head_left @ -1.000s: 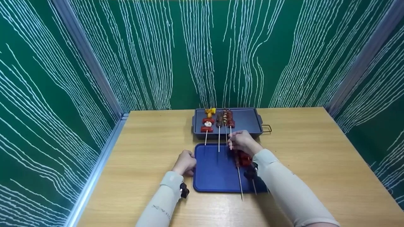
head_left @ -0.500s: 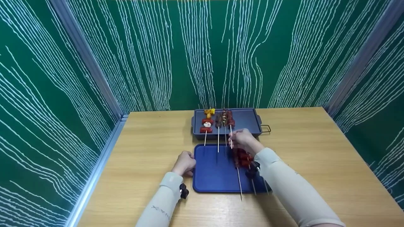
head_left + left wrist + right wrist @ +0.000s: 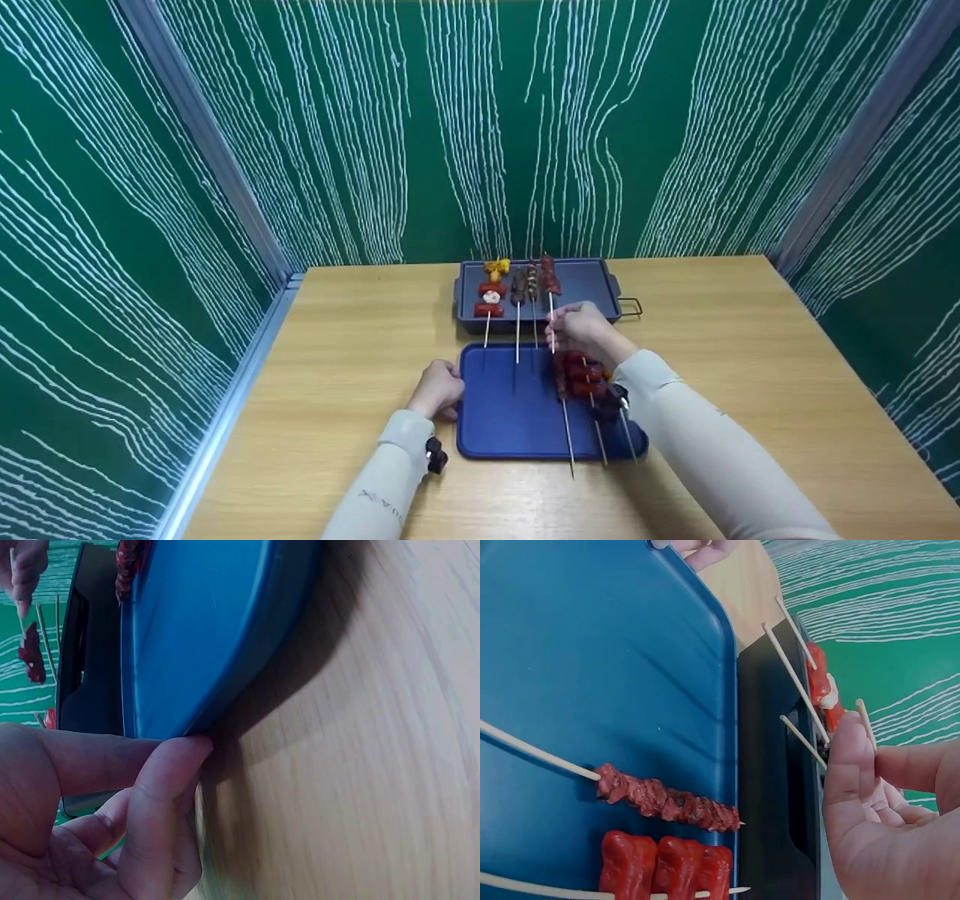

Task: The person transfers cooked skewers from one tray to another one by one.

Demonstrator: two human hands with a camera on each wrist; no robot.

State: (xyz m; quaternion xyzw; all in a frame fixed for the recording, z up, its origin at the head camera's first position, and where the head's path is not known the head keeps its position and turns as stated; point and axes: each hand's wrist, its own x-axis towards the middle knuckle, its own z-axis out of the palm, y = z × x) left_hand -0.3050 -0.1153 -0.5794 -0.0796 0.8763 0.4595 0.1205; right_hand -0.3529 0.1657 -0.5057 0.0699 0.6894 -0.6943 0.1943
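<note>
My left hand (image 3: 440, 386) pinches the left rim of a blue tray (image 3: 506, 420) between thumb and fingers, as the left wrist view shows close up. Above the tray's far edge, my right hand (image 3: 583, 330) pinches the bare stick of a red meat skewer (image 3: 550, 276), whose meat end reaches over the grey grill pan (image 3: 589, 281). In the pan lie a vegetable skewer (image 3: 489, 309), a dark meat skewer (image 3: 518, 287) and a thin mixed skewer (image 3: 532, 280). On the tray's right side rest another meat skewer (image 3: 667, 802) and a skewer of glossy red pieces (image 3: 630, 862), partly under my right forearm.
The pan's wire handle (image 3: 631, 306) sticks out on the right. Sticks of the pan's skewers overhang its near wall toward the tray. A wooden table (image 3: 345, 337) carries everything, with a green, white-lined wall (image 3: 457, 150) close behind the pan.
My right hand and the held meat skewer have shifted slightly right, away from the thin skewer, and its meat end sits a little higher. My left hand stays on the tray rim.
</note>
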